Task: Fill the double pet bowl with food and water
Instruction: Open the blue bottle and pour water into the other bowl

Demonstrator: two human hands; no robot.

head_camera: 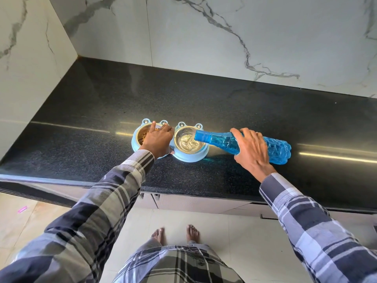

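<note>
A light blue double pet bowl [201, 155] with two steel cups stands on the black counter. The left cup [140, 135] holds brown kibble and is partly covered by my left hand [158, 140], which rests on the holder's rim and middle. My right hand [252, 151] grips a blue plastic bottle [279, 149], tipped on its side with its open mouth over the right cup [186, 142]. Water is running into that cup and rippling.
The black granite counter [102, 111] runs along a marble wall [204, 37] and meets a side wall at the left. Its front edge is near my body. Below are cabinet fronts, a tiled floor and my bare feet [175, 234].
</note>
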